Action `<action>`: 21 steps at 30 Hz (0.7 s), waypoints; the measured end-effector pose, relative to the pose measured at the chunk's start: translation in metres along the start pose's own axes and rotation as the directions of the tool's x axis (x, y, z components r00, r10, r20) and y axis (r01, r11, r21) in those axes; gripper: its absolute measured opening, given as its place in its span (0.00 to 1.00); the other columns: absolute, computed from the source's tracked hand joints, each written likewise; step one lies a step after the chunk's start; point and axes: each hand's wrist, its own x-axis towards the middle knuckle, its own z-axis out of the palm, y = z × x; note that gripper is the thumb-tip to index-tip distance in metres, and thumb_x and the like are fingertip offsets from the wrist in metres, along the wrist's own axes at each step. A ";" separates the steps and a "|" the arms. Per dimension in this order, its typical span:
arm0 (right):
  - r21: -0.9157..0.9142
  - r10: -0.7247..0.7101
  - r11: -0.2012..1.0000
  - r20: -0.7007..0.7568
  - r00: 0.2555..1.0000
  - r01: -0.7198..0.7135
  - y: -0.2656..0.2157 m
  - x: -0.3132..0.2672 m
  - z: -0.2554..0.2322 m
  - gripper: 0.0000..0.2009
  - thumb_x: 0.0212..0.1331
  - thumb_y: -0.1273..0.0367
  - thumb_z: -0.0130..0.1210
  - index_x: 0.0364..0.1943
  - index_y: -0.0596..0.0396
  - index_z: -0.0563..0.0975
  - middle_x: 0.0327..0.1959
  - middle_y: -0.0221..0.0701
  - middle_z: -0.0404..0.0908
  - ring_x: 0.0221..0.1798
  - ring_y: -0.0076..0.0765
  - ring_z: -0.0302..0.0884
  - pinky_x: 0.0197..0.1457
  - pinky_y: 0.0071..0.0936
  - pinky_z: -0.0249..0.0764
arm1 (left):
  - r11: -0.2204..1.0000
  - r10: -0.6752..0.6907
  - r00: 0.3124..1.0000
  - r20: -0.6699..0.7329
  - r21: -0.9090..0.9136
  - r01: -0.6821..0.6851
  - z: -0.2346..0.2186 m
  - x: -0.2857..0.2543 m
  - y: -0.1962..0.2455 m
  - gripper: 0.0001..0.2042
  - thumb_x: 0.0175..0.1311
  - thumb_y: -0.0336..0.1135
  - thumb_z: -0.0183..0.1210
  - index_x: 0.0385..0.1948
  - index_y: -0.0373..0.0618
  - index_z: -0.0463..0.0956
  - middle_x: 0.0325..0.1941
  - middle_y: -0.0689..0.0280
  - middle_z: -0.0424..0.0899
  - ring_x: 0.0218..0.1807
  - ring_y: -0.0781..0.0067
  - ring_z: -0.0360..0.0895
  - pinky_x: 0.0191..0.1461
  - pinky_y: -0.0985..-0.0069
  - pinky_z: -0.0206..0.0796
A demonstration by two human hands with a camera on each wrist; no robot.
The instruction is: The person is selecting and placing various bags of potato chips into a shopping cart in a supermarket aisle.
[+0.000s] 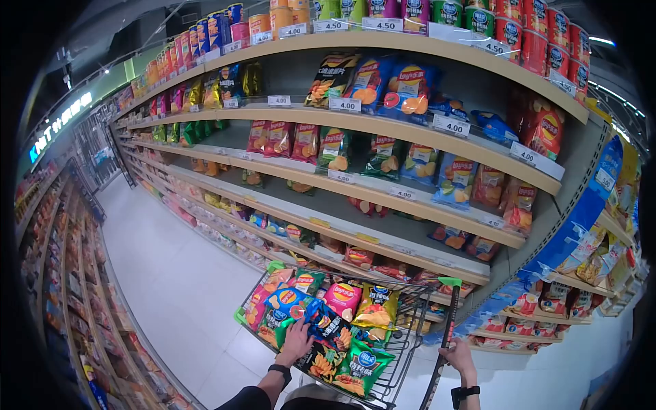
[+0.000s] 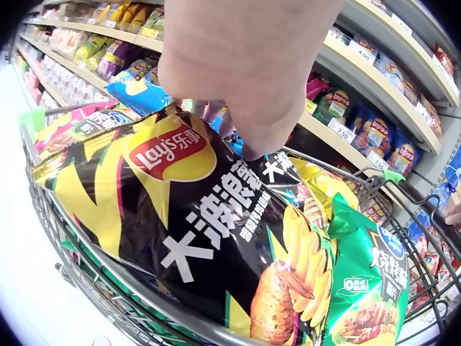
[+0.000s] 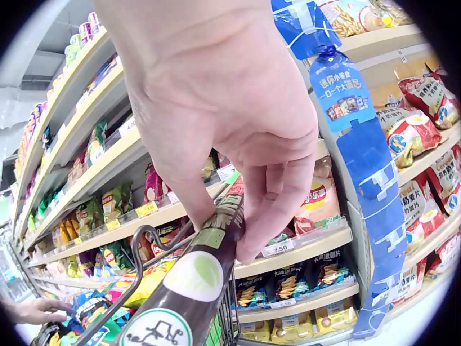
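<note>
My left hand (image 1: 295, 343) lies over the chip bags in the cart, fingers loosely bent against them. In the left wrist view the hand (image 2: 241, 65) is above a black Lay's bag (image 2: 209, 216), its fingertips partly hidden. A green bag (image 1: 363, 367) lies near the cart's handle side, with a yellow bag (image 1: 376, 306) and a pink bag (image 1: 342, 299) farther in. My right hand (image 1: 459, 357) holds the cart handle (image 1: 441, 355). The right wrist view shows thumb and fingers of that hand (image 3: 230, 108) around the dark handle (image 3: 205, 277).
Shelves of chip bags (image 1: 410, 130) rise beyond the cart (image 1: 403, 365), with canisters on top. A blue display strip (image 1: 540, 266) runs down the shelf end at the right. Another shelf row (image 1: 75, 273) stands left, across the white aisle floor (image 1: 157, 266).
</note>
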 end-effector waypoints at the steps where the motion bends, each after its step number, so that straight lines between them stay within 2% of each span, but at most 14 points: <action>1: -0.003 -0.032 0.999 -0.015 0.999 0.032 0.001 -0.002 0.000 0.25 0.49 0.61 0.68 0.48 0.62 0.74 0.23 0.40 0.83 0.30 0.40 0.84 0.37 0.34 0.77 | 1.000 0.008 1.000 0.007 -0.014 -0.007 -0.002 0.000 -0.001 0.24 0.61 0.43 0.57 0.56 0.39 0.69 0.66 0.50 0.64 0.67 0.53 0.62 0.72 0.57 0.49; 5: 0.080 -0.061 0.995 -0.026 0.998 0.063 0.002 -0.007 0.002 0.25 0.51 0.62 0.67 0.49 0.62 0.72 0.21 0.41 0.83 0.29 0.41 0.84 0.35 0.34 0.76 | 0.999 0.032 0.998 0.046 -0.032 -0.030 -0.006 0.000 -0.007 0.24 0.62 0.44 0.57 0.56 0.38 0.69 0.67 0.49 0.64 0.67 0.52 0.62 0.71 0.57 0.50; 10: 0.040 -0.023 0.999 0.011 1.000 0.022 -0.004 -0.005 0.002 0.23 0.50 0.63 0.67 0.46 0.61 0.72 0.21 0.39 0.82 0.28 0.43 0.83 0.36 0.35 0.76 | 0.999 0.043 0.997 0.064 -0.003 -0.043 -0.005 0.001 -0.012 0.24 0.62 0.44 0.56 0.57 0.39 0.68 0.67 0.50 0.63 0.67 0.52 0.62 0.70 0.57 0.51; 13: 0.017 -0.039 0.999 0.002 0.999 0.039 0.005 0.003 0.012 0.24 0.52 0.67 0.66 0.51 0.63 0.71 0.25 0.37 0.81 0.29 0.32 0.81 0.33 0.30 0.76 | 0.996 0.050 0.998 0.030 -0.078 -0.047 -0.004 0.001 -0.019 0.24 0.61 0.44 0.57 0.56 0.39 0.70 0.68 0.49 0.63 0.68 0.50 0.61 0.72 0.55 0.49; 16: -0.008 0.000 1.000 -0.029 1.000 0.000 -0.001 0.004 0.018 0.25 0.51 0.66 0.65 0.52 0.63 0.70 0.29 0.46 0.83 0.35 0.49 0.83 0.41 0.38 0.76 | 0.980 0.058 0.995 -0.075 -0.185 -0.071 -0.015 -0.004 -0.024 0.23 0.61 0.44 0.58 0.54 0.39 0.72 0.68 0.47 0.62 0.69 0.48 0.59 0.73 0.52 0.46; 19: -0.099 0.052 0.993 -0.058 0.997 -0.057 -0.030 -0.008 0.014 0.26 0.51 0.68 0.63 0.54 0.63 0.70 0.31 0.48 0.83 0.39 0.52 0.83 0.43 0.40 0.76 | 0.968 0.037 0.983 -0.178 -0.239 -0.080 -0.036 -0.016 -0.028 0.24 0.60 0.44 0.59 0.55 0.39 0.72 0.68 0.47 0.62 0.69 0.47 0.60 0.71 0.52 0.49; 20: -0.181 -0.029 0.984 -0.110 0.993 0.009 -0.007 0.004 0.024 0.25 0.51 0.68 0.63 0.54 0.63 0.71 0.32 0.49 0.83 0.40 0.54 0.83 0.44 0.42 0.76 | 0.954 0.005 0.991 -0.131 -0.296 -0.044 -0.044 -0.021 -0.033 0.25 0.60 0.44 0.60 0.55 0.39 0.71 0.68 0.47 0.62 0.68 0.47 0.60 0.69 0.54 0.52; 21: -0.241 -0.024 0.970 -0.083 0.996 0.003 -0.022 -0.002 0.021 0.23 0.51 0.65 0.62 0.50 0.64 0.72 0.36 0.51 0.83 0.42 0.57 0.82 0.47 0.45 0.77 | 0.940 -0.009 0.995 -0.099 -0.341 -0.026 -0.041 -0.027 -0.043 0.27 0.60 0.46 0.60 0.58 0.40 0.69 0.68 0.46 0.61 0.68 0.45 0.60 0.69 0.55 0.54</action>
